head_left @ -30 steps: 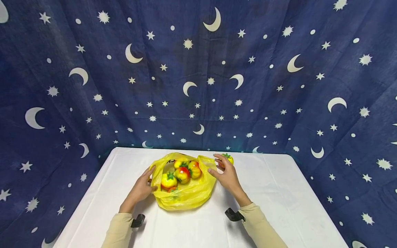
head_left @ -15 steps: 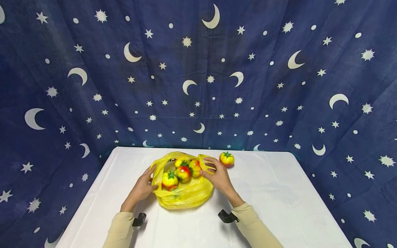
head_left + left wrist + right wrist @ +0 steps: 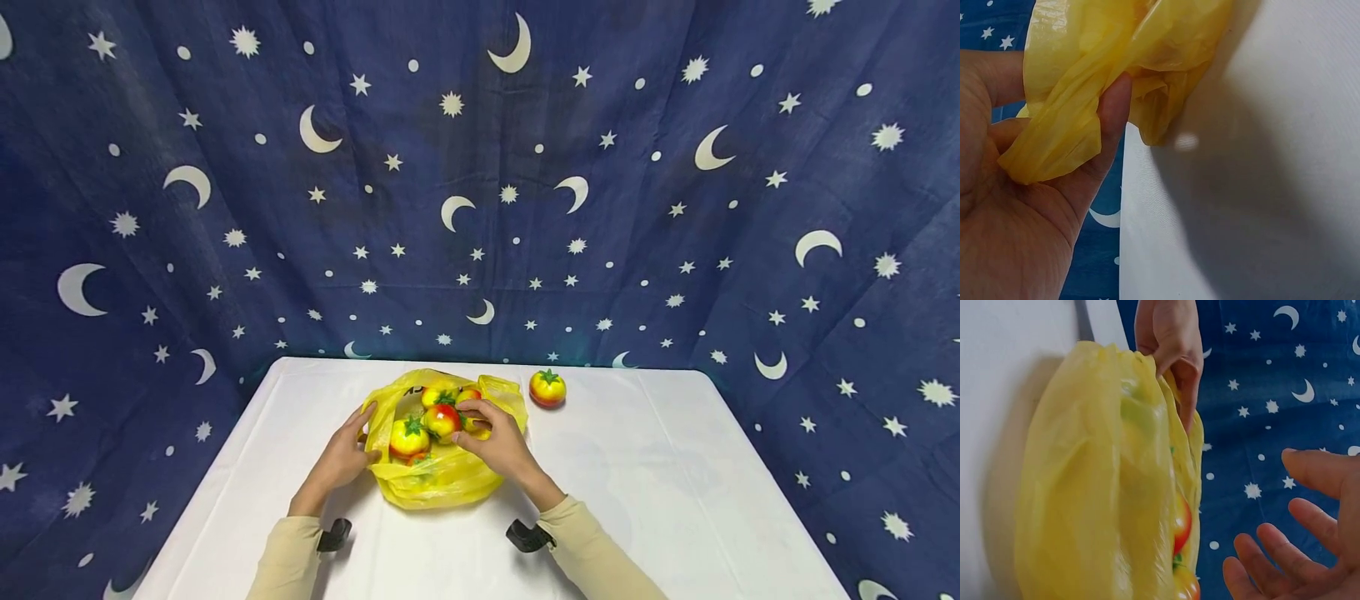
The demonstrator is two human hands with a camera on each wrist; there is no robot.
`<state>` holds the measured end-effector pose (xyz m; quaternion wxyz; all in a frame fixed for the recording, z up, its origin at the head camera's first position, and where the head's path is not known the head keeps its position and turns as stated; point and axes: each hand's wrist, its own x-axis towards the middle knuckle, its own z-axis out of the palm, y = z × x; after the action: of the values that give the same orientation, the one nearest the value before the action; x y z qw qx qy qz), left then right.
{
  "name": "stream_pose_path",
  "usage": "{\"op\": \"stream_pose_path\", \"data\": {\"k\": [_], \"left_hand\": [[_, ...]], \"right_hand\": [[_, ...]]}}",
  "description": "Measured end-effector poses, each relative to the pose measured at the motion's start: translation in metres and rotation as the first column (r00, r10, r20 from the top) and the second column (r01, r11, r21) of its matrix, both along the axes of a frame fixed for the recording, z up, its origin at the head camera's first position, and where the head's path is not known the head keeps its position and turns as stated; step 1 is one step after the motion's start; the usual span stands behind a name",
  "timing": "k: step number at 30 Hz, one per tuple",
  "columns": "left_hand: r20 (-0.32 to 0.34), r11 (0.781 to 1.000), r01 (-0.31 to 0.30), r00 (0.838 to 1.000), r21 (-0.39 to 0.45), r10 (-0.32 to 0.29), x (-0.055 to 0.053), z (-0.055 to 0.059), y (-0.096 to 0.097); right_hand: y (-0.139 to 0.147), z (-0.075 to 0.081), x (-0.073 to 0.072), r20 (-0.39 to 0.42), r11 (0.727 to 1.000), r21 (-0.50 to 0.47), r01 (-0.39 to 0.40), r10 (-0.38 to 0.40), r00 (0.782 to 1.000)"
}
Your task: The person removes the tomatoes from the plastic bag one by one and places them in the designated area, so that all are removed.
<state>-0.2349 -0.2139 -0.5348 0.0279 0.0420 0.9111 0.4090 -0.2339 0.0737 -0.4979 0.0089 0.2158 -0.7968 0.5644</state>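
On the white table a yellow plastic bag (image 3: 442, 490) lies with its mouth open. Several yellow-and-red tomatoes (image 3: 409, 435) with green leafy tops sit inside it. My left hand (image 3: 341, 454) grips the bag's left rim; in the left wrist view, folds of the yellow bag (image 3: 1054, 147) pass between thumb and fingers. Over the right part of the mouth is my right hand (image 3: 501, 443), close to the tomatoes and partly covering one. In the right wrist view, the right hand (image 3: 1342, 550) has its fingers spread with nothing held. Whether it touches a tomato, I cannot tell.
One more tomato (image 3: 547, 390) stands outside the bag, at its back right near the table's far edge. A dark blue cloth (image 3: 480, 208) with moons and stars hangs behind the white table (image 3: 660, 500) and at its sides.
My right hand has moved left, from beside the outside tomato to the bag's right rim, then over the tomatoes inside. The right rim shifted slightly. The left hand has stayed in place.
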Motion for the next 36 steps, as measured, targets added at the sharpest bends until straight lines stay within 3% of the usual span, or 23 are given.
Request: {"op": "stream_pose_path", "data": {"k": [9, 21, 27, 36], "left_hand": [[-0.033, 1.0, -0.003, 0.999, 0.001, 0.003, 0.001, 0.0, 0.0], [-0.028, 1.0, 0.01, 1.0, 0.002, -0.01, 0.0, 0.0, 0.0], [-0.015, 1.0, -0.004, 1.0, -0.004, 0.004, -0.001, 0.002, 0.001], [-0.025, 1.0, 0.004, 1.0, 0.007, -0.004, 0.0, 0.001, 0.0]], "right_hand": [[-0.016, -0.01, 0.002, 0.005, 0.996, 0.018, -0.092, 0.091, 0.996], [-0.031, -0.022, 0.001, 0.032, 0.982, 0.082, -0.17, 0.168, 0.985], [-0.036, -0.022, 0.003, 0.062, 0.981, 0.103, -0.162, 0.156, 0.986], [-0.043, -0.031, 0.003, 0.138, 0.983, 0.163, -0.085, 0.062, 0.988]]}}
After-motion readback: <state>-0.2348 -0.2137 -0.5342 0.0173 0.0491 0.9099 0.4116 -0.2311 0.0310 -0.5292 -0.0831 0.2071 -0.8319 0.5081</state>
